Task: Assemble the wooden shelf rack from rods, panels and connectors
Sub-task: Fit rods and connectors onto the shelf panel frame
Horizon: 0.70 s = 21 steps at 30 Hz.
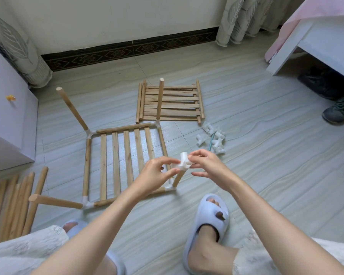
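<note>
Both hands meet over the near right corner of the shelf frame, which lies flat on the floor. The left hand and the right hand each pinch a white connector with fingertips, holding it at the top of the upright rod that rises from that corner. It looks as if the connector is being seated on the rod's end, though whether it is already pushed home cannot be told.

The step in hand seems to be capping the four uprights for the next tier. The other three rods stand bare: far left, far right and near left. The next move probably calls for pressing this connector down squarely with its open sockets facing along the frame's sides, then fetching another from the pile of connectors just to the right.

A stack of slatted panels lies beyond the frame, and loose rods lie at the near left. The floor is pale grey tile with a wood-like grain. A white cabinet stands at the left, curtains hang by the far wall, and a bed sits at the right with shoes under it.
</note>
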### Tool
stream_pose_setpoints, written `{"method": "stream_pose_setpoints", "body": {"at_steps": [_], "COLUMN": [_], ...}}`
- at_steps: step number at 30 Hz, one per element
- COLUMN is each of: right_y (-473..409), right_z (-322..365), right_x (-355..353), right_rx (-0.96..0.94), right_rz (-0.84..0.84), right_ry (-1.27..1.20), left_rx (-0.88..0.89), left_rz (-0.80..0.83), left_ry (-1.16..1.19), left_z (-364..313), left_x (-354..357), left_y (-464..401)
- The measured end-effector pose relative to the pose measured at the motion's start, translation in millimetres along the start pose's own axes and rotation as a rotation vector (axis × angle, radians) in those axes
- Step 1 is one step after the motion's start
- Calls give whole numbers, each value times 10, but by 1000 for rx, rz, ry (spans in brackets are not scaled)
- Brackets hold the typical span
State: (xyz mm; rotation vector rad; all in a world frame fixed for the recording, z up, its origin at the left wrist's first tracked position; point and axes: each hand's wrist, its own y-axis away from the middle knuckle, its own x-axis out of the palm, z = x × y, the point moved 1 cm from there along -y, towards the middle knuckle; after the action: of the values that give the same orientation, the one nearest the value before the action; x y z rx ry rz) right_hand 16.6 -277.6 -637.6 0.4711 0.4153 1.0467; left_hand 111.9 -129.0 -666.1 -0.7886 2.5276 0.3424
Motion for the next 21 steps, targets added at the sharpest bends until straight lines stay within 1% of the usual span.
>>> {"method": "stream_pose_setpoints", "body": {"at_steps": [2, 4, 6, 8, 9, 11, 13, 15, 18, 21], "right_y": [-101, -235, -419, -665, -804, -1106, -1430, -1766, -2251, -2678], "right_z": [95, 186, 245, 274, 279, 257, 219, 179, 98, 29], "right_x": [-91, -171, -242, -302, -323, -364, -400, -426, -437, -422], "right_rx": [6, -36, -100, -139, -145, -149, -145, -134, -117, -130], "right_rz": [23, -24, -99, -143, -150, -148, -136, -120, -105, -96], "right_ry": [34, 78, 242, 446, 536, 690, 819, 929, 1064, 1167], "left_rx": [23, 25, 40, 54, 26, -91, -221, -308, -380, -402], "left_rz": [56, 14, -54, -77, -62, 7, 86, 154, 246, 306], "left_ry": [-18, -53, -187, -369, -447, -559, -606, -617, -649, -687], "left_z": [-24, -18, 85, 297, 430, 728, 1019, 1281, 1629, 1929], "left_x": [-103, -212, -296, -339, -344, -321, -264, -198, -98, -32], "left_y": [-69, -160, -284, -424, -489, -605, -702, -806, -978, -1132]}}
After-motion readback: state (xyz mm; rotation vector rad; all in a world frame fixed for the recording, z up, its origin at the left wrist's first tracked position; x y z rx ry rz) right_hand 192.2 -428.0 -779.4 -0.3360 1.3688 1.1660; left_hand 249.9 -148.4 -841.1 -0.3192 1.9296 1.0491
